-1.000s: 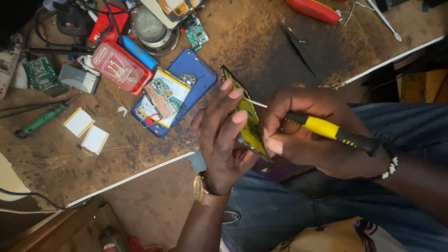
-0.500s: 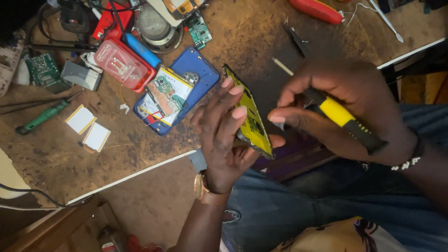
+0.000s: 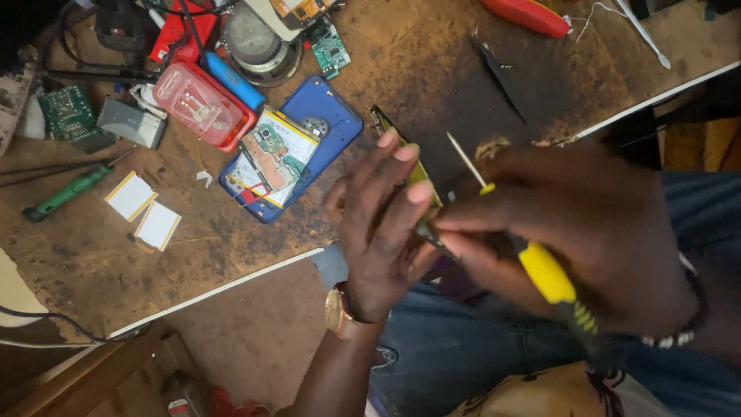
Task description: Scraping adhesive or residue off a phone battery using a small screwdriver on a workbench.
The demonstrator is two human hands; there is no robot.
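My left hand grips a thin phone part with a yellow-green edge, held upright above the edge of the worn wooden bench. My right hand, blurred by motion, holds a screwdriver with a yellow and black handle; its thin metal shaft points up and left, away from the part. An opened blue phone with exposed circuit board lies on the bench just left of my left hand.
A red plastic box, a green circuit board, a green-handled screwdriver, two white pads, black tweezers and a red tool lie on the bench. My denim-clad lap is below.
My right hand has pulled the screwdriver off the part and swung it, so the shaft points up and left. The left hand keeps the part steady.
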